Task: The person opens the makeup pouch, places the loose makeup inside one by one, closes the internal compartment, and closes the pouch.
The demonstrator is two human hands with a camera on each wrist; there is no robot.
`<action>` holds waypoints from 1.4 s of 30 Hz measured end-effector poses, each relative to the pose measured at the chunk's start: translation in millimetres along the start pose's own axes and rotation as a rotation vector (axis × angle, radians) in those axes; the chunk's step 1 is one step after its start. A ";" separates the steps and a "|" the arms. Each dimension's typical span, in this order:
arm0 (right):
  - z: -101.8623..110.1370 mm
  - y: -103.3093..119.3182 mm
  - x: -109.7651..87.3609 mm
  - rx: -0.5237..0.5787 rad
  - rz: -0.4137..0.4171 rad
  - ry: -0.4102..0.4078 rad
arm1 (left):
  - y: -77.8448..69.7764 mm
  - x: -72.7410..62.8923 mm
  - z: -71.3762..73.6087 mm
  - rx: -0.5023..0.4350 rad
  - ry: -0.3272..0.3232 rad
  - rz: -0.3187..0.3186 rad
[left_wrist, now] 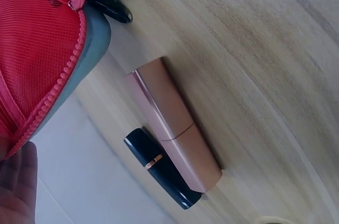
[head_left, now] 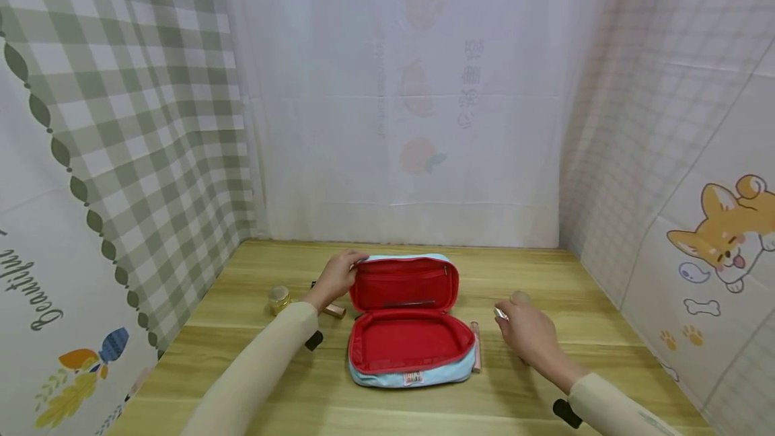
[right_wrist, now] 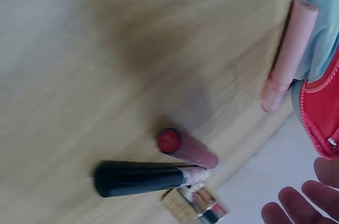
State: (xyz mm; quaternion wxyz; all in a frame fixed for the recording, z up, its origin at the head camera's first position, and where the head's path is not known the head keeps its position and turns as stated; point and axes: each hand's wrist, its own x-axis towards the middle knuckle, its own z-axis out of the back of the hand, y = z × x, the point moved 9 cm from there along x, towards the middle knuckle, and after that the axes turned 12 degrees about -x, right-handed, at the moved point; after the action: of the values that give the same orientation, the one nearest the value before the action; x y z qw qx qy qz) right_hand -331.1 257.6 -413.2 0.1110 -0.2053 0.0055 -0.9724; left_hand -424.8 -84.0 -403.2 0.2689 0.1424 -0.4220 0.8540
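Note:
A light blue zip pouch (head_left: 381, 377) with a red lining lies unzipped, its lid raised. At the lid's upper left corner my left hand (head_left: 338, 278) grips the edge; in the left wrist view its fingers (left_wrist: 21, 173) show beside the red zip. My right hand (head_left: 533, 332) is over the table right of the pouch, fingers curled. A small silvery object (head_left: 500, 313) shows at its fingertips; its kind is unclear. Below that hand lie a black tube (right_wrist: 140, 178) and a mauve tube (right_wrist: 196, 150). A pink tube (right_wrist: 294, 44) lies against the pouch's right side.
Left of the pouch lie a rose-gold lipstick tube (left_wrist: 172, 123) and a black lipstick tube (left_wrist: 161, 166), side by side. Farther left stands a gold-coloured jar (head_left: 278, 299). A small gold-edged box (right_wrist: 183, 206) lies past the black tube. Cloth curtains (head_left: 393, 214) enclose the table.

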 end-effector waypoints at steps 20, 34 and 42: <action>-30.5 -26.3 -36.1 -0.153 0.012 0.156 | 1.5 -1.2 0.2 0.003 0.056 0.008; -45.5 -29.3 -38.7 -0.207 0.001 0.160 | 3.4 -0.5 -0.8 0.004 0.053 0.027; -45.9 -26.0 -37.9 -0.191 0.001 0.169 | 2.5 -0.3 -2.5 0.013 0.065 0.032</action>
State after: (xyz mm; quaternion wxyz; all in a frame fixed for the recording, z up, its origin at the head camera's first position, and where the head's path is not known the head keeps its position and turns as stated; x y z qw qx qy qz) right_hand -321.3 289.7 -468.8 0.0904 -0.1324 0.1076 -0.9812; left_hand -426.1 -83.3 -406.5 0.2680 0.1096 -0.4096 0.8651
